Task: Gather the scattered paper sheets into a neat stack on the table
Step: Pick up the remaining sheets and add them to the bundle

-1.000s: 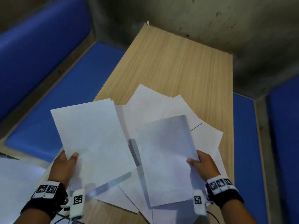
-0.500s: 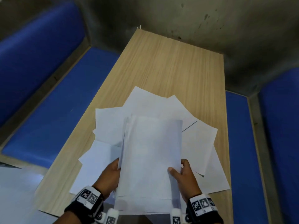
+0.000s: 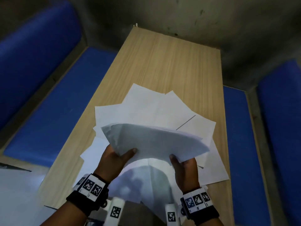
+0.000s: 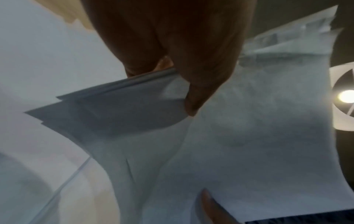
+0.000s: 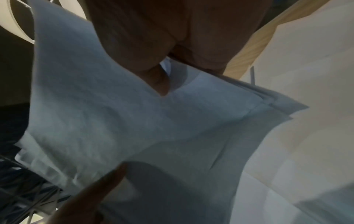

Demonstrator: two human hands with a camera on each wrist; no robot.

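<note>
Both hands hold one bundle of white sheets [image 3: 154, 141] above the wooden table [image 3: 171, 62], bowed upward in the middle. My left hand [image 3: 123, 152] pinches its near left part, thumb on top. My right hand [image 3: 177, 159] pinches the near right part the same way. The left wrist view shows my left hand [image 4: 178, 75] clamping the layered edges of the bundle [image 4: 249, 121]. In the right wrist view my right hand [image 5: 162, 78] grips the bundle [image 5: 114, 113]. Several loose sheets [image 3: 146, 105] lie fanned and overlapping on the table beneath and beyond the bundle.
Blue padded benches run along the left [image 3: 57, 103] and the right [image 3: 236, 144] of the table. A rough grey wall [image 3: 179, 17] closes the far end. A pale sheet-like surface [image 3: 16, 193] lies off the table's near left corner.
A second ago each hand held its own sheets apart. The hands brought them together into one bundle, which now lies crosswise and bows upward between both hands.
</note>
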